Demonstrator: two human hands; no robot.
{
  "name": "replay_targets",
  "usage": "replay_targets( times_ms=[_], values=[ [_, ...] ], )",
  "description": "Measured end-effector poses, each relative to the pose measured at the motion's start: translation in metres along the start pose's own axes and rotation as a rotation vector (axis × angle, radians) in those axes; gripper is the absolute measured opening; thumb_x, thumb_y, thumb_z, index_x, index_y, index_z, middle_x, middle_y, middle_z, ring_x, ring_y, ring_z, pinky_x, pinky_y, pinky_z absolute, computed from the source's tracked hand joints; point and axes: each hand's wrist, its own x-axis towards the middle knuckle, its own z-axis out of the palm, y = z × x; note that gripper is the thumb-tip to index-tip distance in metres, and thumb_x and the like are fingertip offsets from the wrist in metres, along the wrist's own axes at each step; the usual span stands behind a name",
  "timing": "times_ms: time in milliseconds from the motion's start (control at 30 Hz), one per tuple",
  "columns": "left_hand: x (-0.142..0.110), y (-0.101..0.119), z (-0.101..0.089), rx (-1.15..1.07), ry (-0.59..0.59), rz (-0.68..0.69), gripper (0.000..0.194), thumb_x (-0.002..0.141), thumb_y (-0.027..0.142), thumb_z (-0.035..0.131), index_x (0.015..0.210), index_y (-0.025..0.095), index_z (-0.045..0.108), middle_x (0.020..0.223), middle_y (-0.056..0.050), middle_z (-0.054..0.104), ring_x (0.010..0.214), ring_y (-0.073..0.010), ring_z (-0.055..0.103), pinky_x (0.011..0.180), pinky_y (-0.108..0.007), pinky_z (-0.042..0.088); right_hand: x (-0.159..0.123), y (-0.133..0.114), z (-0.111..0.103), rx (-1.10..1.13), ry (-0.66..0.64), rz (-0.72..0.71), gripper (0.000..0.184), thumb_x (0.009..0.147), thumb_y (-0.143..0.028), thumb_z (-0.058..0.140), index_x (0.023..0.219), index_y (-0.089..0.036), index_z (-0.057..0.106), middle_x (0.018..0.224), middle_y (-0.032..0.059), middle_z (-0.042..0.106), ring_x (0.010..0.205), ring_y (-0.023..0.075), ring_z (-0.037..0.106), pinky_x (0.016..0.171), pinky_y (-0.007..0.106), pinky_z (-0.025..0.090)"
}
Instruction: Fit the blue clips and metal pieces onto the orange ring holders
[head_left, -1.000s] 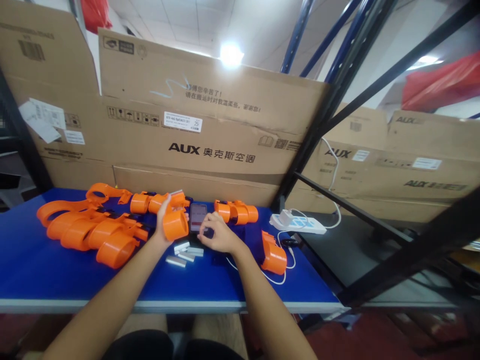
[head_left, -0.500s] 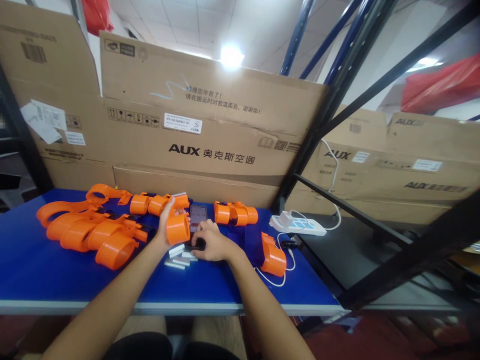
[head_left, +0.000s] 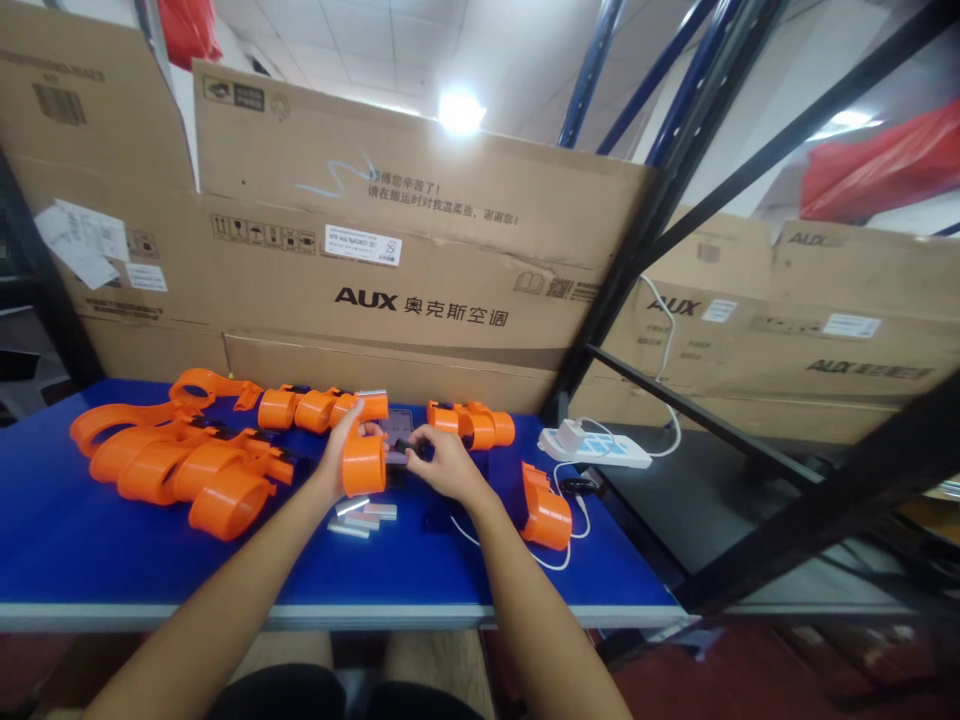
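My left hand [head_left: 339, 452] is closed round an orange plastic ring part [head_left: 364, 464], held just above the blue table [head_left: 67, 545]. My right hand [head_left: 444, 463] pinches a small black piece [head_left: 406, 446] right beside that orange part. Under the hands lie three small silver blocks [head_left: 362, 519] on the table. A phone [head_left: 396, 430] lies flat just behind the hands, partly hidden by them.
Several orange ring parts [head_left: 180, 468] lie in a heap at the left, more [head_left: 472, 424] behind the hands, and one [head_left: 546, 510] at the right. A white power strip [head_left: 600, 450] with cable sits at the table's right end. Cardboard boxes [head_left: 390, 270] wall off the back. A black rack beam [head_left: 675, 170] rises at right.
My right hand went down to the table near the silver blocks, then rose with a small black piece to the orange part. My left hand turned the orange part slightly.
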Motion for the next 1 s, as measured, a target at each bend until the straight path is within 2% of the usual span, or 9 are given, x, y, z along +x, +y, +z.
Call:
replay_targets(
  times_ms=[100,200,333,500,700,800,900,933,1000],
  values=[
    [0.002,-0.008,0.001,0.149,-0.015,0.001,0.052,0.082,0.064,0.067,0.075,0.013,0.064,0.061,-0.010,0.068,0.049,-0.0196,0.065,0.046,-0.027,0.049,0.002,0.002,-0.001,0.012,0.174,0.028,0.009,0.088,-0.029,0.064,0.092,-0.021,0.063,0.087,0.0018,0.068,0.080,0.0187,0.062,0.076,0.030,0.048],
    [0.004,-0.018,0.003,0.256,0.018,0.144,0.046,0.078,0.059,0.074,0.080,0.015,0.064,0.062,-0.004,0.066,0.048,-0.0157,0.061,0.048,-0.025,0.047,0.004,0.001,0.000,0.035,0.308,0.014,0.014,0.093,-0.033,0.060,0.099,-0.021,0.063,0.091,0.0043,0.068,0.082,0.0199,0.063,0.077,0.032,0.050],
    [0.004,-0.029,0.008,0.436,-0.056,0.301,0.039,0.076,0.049,0.080,0.090,0.016,0.067,0.069,-0.001,0.068,0.054,-0.0126,0.062,0.054,-0.022,0.046,0.004,-0.004,0.004,-0.001,0.290,-0.100,0.017,0.095,-0.031,0.059,0.108,-0.022,0.066,0.105,0.0080,0.065,0.089,0.0209,0.061,0.082,0.035,0.051],
    [0.000,-0.033,0.012,0.482,-0.140,0.327,0.037,0.080,0.048,0.077,0.096,0.015,0.068,0.075,-0.002,0.068,0.057,-0.0115,0.061,0.056,-0.021,0.046,0.002,-0.005,0.011,-0.011,0.313,-0.135,0.023,0.094,-0.029,0.061,0.114,-0.023,0.069,0.110,0.0098,0.056,0.098,0.0232,0.060,0.086,0.038,0.053],
    [-0.003,-0.030,0.016,0.326,-0.120,0.273,0.036,0.078,0.044,0.080,0.095,0.016,0.066,0.072,-0.002,0.068,0.056,-0.0133,0.063,0.055,-0.022,0.049,0.003,-0.008,0.012,0.083,0.313,-0.095,0.034,0.093,-0.032,0.062,0.126,-0.025,0.065,0.106,0.0081,0.061,0.077,0.0187,0.058,0.070,0.034,0.053],
    [-0.005,-0.025,0.014,0.213,-0.074,0.142,0.038,0.079,0.051,0.078,0.087,0.016,0.064,0.065,-0.003,0.067,0.052,-0.0169,0.065,0.051,-0.026,0.051,0.005,-0.008,0.008,0.149,0.348,-0.046,0.039,0.094,-0.033,0.058,0.132,-0.025,0.060,0.115,0.0093,0.066,0.081,0.0192,0.062,0.070,0.033,0.054],
    [-0.006,-0.017,0.009,0.139,-0.068,-0.031,0.046,0.083,0.062,0.068,0.079,0.016,0.063,0.060,-0.006,0.066,0.048,-0.0197,0.065,0.048,-0.029,0.052,0.005,-0.002,0.001,0.145,0.371,0.007,0.027,0.094,-0.031,0.054,0.117,-0.022,0.066,0.106,0.0084,0.070,0.090,0.0210,0.065,0.079,0.034,0.053],
    [-0.007,-0.014,0.008,0.103,-0.075,-0.064,0.047,0.085,0.063,0.065,0.079,0.016,0.063,0.060,-0.006,0.066,0.049,-0.0202,0.066,0.048,-0.030,0.053,0.004,0.001,-0.001,0.136,0.344,0.026,0.023,0.094,-0.030,0.054,0.110,-0.021,0.067,0.099,0.0073,0.070,0.087,0.0205,0.065,0.079,0.033,0.053],
    [-0.007,-0.010,0.006,0.017,-0.084,-0.083,0.045,0.088,0.061,0.062,0.081,0.016,0.063,0.058,-0.006,0.065,0.049,-0.0205,0.067,0.049,-0.030,0.054,0.002,0.006,-0.005,0.115,0.210,0.057,0.018,0.092,-0.026,0.053,0.102,-0.020,0.067,0.086,0.0038,0.068,0.075,0.0178,0.063,0.072,0.030,0.051]
  ],
)
